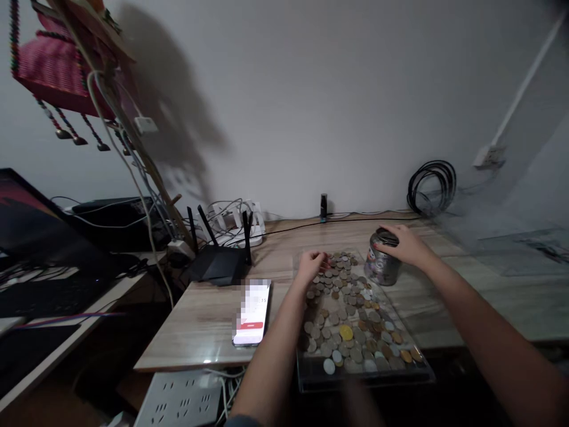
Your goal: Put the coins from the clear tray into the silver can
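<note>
Coins [355, 354] on clear tray [313, 381] | left hand [312, 264]: 11 o'clock, can't tell grip | right hand [406, 243]: gripping printed jar [381, 265], 1 o'clock

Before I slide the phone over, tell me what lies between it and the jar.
In the head view, from phone to jar: a strip of table, the left forearm, then coins.

a small "15" on the lit phone [252, 333], the markings on the silvery can [383, 268] illegible
</note>
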